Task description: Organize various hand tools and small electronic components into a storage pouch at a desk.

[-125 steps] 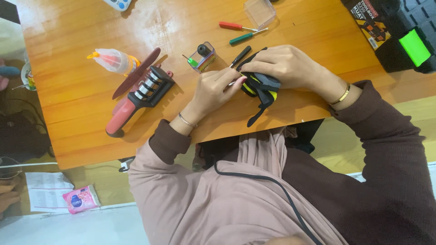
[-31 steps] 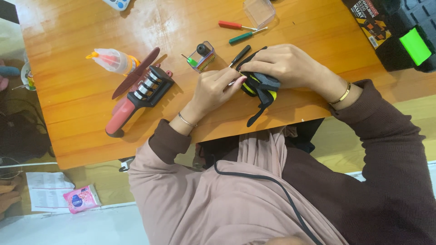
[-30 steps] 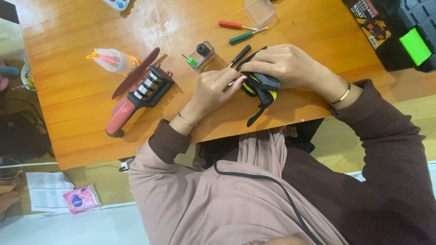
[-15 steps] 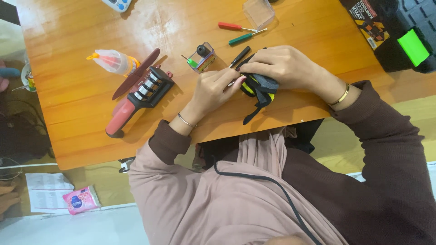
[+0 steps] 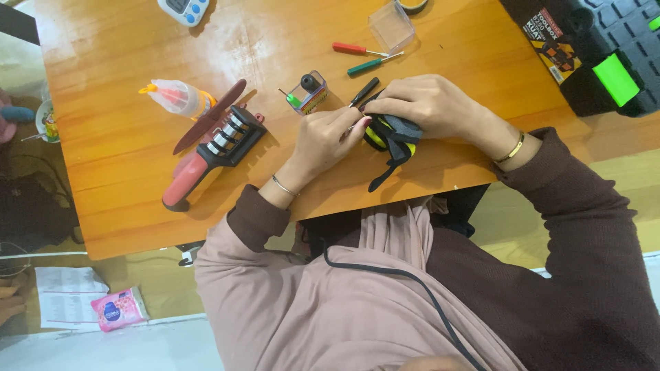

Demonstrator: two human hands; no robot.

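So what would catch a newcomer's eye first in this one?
Both hands meet near the front edge of the wooden table: the right hand clamps a black and yellow strapped gadget, and the left hand pinches at its side. To the left lies a red-handled knife sharpener beside a squeeze bottle. A black toolbox with a bright green latch fills the far right corner.
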